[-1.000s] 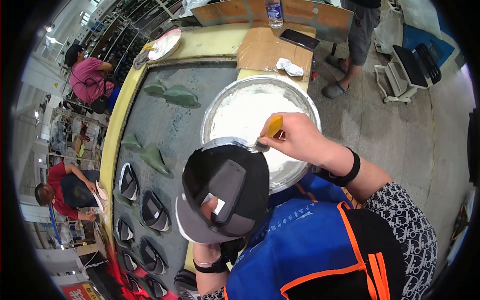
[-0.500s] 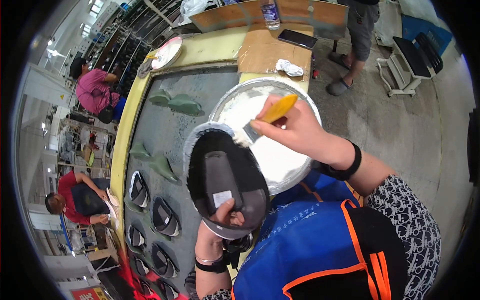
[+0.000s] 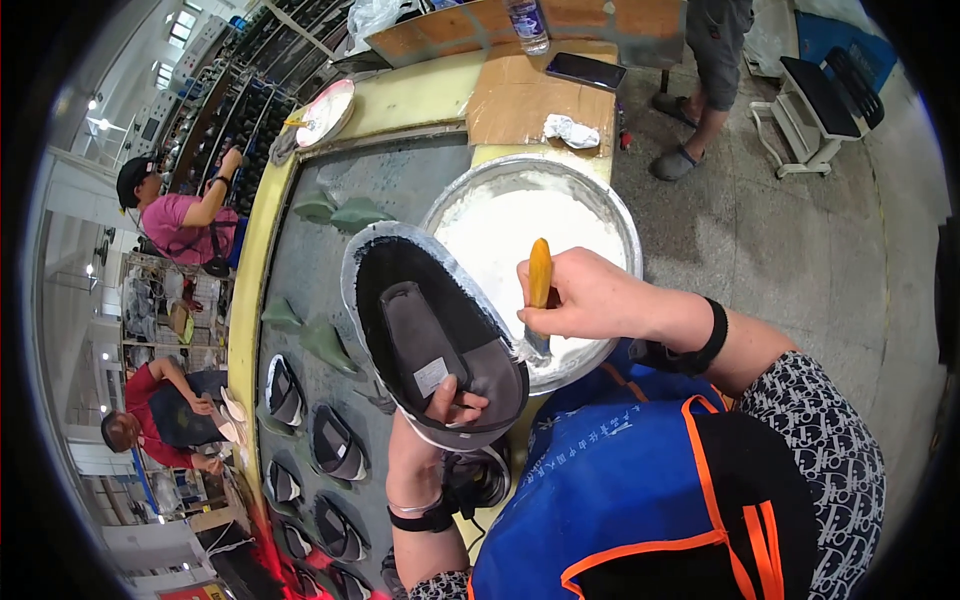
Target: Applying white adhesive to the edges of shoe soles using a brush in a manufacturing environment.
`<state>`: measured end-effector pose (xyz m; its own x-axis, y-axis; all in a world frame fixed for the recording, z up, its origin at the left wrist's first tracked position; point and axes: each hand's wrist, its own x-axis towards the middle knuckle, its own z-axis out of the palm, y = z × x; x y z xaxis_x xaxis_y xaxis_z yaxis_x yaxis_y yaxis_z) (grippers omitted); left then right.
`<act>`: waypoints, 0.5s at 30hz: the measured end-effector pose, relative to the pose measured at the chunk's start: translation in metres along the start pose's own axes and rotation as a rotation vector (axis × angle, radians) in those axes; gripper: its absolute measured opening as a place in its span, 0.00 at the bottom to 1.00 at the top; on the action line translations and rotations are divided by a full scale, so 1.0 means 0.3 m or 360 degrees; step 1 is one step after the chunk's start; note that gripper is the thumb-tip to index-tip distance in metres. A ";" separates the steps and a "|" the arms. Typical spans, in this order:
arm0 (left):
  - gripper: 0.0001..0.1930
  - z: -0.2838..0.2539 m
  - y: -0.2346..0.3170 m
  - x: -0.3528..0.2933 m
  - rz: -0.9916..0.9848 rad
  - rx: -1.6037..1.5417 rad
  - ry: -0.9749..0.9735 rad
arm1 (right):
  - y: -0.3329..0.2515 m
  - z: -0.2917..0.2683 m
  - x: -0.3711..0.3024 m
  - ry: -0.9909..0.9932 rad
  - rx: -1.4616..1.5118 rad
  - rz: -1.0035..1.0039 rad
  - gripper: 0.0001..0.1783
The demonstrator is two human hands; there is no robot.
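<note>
My left hand (image 3: pixel 446 412) grips a dark shoe upper (image 3: pixel 484 372) by its lower end, thumb and fingers closed over its edge beside a small white label. The upper is tilted with its black inner side facing up, and a whitish coating covers its rim. My right hand (image 3: pixel 592 296) holds a brush (image 3: pixel 540 272) by its yellow handle. Its bristles point down by the upper's right edge, whether touching I cannot tell. Below the brush, a round metal basin (image 3: pixel 626 212) contains thick white paste (image 3: pixel 490 222).
Several dark shoe uppers (image 3: pixel 337 447) and green shoe lasts (image 3: pixel 326 342) rest on the grey table panel (image 3: pixel 400 170). A phone (image 3: pixel 586 71), crumpled white paper (image 3: pixel 571 131) and bottle (image 3: pixel 527 26) are at the back. Two people work at left; another person's legs (image 3: pixel 712 115) stand behind.
The brush has moved from the upper's far edge nearer to me, down its right side, and its handle is now upright. The upper has shifted slightly left and tilted.
</note>
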<state>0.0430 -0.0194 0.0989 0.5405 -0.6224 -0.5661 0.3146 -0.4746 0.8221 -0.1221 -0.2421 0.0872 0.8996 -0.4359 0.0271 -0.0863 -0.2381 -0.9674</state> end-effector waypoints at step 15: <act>0.21 0.001 -0.014 0.114 0.1120 0.0782 0.0401 | -0.124 -0.036 0.037 0.0251 -0.0427 -0.0382 0.20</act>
<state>0.0601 -0.0390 0.0762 0.6559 -0.7423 0.1373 -0.4931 -0.2836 0.8225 -0.1135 -0.2473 0.1262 0.8328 -0.4633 0.3029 -0.0094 -0.5590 -0.8291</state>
